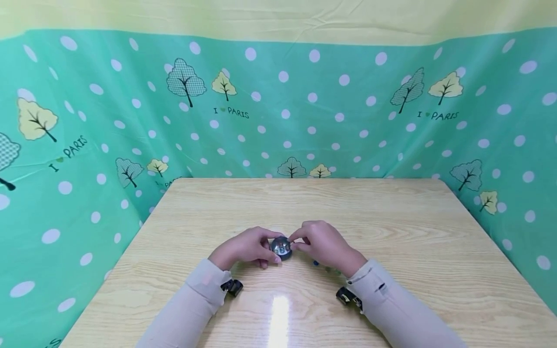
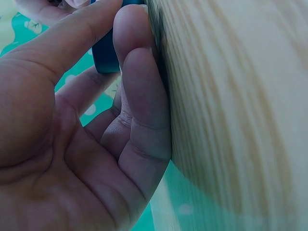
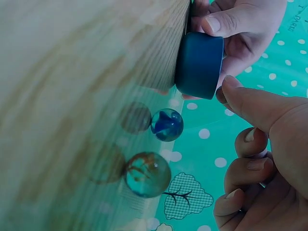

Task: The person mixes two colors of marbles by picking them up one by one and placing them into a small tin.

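Observation:
A small, low, dark blue round container [image 1: 282, 247] stands on the table, with shiny marbles showing inside it in the head view. My left hand [image 1: 252, 246] grips its left side between thumb and fingers; in the left wrist view the finger backs lie along the tabletop. At the container's right rim is my right hand [image 1: 324, 241], thumb and forefinger pinching a small dark marble [image 3: 221, 95] mostly hidden by the fingertips. Its other fingers are curled. Below that hand a blue swirled marble [image 3: 167, 124] and a larger clear marble with orange streaks [image 3: 147, 174] lie on the table.
The pale wooden tabletop [image 1: 370, 208] is glossy and reflects the marbles and a bright light strip near the front. A green dotted curtain [image 1: 270, 111] with tree prints hangs behind it and at both sides. Black wrist cameras sit at both cuffs.

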`<state>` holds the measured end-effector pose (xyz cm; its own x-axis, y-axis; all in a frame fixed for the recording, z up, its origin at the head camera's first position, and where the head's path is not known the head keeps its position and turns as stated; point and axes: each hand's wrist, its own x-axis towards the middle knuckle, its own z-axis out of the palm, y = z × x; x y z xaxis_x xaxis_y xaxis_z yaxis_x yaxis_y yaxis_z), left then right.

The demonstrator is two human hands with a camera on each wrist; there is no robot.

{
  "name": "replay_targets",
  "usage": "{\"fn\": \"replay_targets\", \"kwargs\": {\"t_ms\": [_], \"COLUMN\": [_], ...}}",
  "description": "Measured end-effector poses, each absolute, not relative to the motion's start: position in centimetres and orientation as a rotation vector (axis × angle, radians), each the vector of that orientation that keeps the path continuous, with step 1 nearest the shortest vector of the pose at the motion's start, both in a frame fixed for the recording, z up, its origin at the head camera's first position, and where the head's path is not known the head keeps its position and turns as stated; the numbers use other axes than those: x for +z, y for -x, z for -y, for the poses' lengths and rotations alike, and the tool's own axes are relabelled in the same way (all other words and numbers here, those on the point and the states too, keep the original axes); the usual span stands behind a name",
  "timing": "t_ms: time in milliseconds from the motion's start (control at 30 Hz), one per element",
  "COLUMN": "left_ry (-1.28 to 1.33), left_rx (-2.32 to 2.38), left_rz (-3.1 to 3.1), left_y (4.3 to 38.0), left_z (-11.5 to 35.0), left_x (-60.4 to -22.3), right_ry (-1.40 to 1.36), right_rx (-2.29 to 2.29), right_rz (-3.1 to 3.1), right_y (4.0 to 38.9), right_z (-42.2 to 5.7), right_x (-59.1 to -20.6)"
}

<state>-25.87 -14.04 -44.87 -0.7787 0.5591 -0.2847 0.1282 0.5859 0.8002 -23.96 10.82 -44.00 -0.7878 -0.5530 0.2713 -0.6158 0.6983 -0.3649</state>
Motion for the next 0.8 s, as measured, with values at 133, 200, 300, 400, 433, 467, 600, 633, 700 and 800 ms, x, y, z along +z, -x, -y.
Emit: {"fn": "replay_targets", "kwargs": {"t_ms": [133, 200, 300, 400, 433, 467, 600, 633, 700, 800], "left_ry": [-0.543, -0.552, -0.564, -0.574, -0.584, -0.591, -0.615, -0.621, -0.638, -0.677], "left_rx": [1.103, 1.099, 1.086, 1.055, 1.036, 1.02, 0.949, 0.935, 0.902, 0.865], "left_rz": [-2.301, -2.301, -2.304, -2.322, -2.337, -2.353, -2.421, -2.436, -2.476, -2.53], "left_y": [25.9, 25.9, 25.9, 25.8, 25.7, 25.7, 25.4, 25.4, 25.2, 24.9], "left_z": [14.1, 14.1, 14.0, 13.8, 13.7, 13.6, 13.1, 13.0, 12.7, 12.2], "left_x": [-44.9, -44.9, -44.8, -44.8, -44.7, -44.7, -44.6, -44.6, -44.5, -44.2], "right_ry": [-0.973, -0.978, -0.999, -1.021, -1.026, -1.029, -1.031, -1.03, -1.028, -1.02], "right_rx": [0.693, 0.701, 0.712, 0.714, 0.712, 0.707, 0.686, 0.682, 0.682, 0.687], "right_rz": [2.765, 2.768, 2.759, 2.749, 2.746, 2.746, 2.753, 2.757, 2.764, 2.774], "right_y": [24.0, 23.9, 23.8, 23.8, 23.8, 23.8, 23.7, 23.7, 23.7, 23.7], "right_z": [-10.8, -10.8, -10.8, -10.8, -10.8, -10.8, -10.8, -10.8, -10.8, -10.7], "right_x": [-44.1, -44.1, -44.1, -44.1, -44.1, -44.2, -44.1, -44.0, -44.0, -43.9]}}
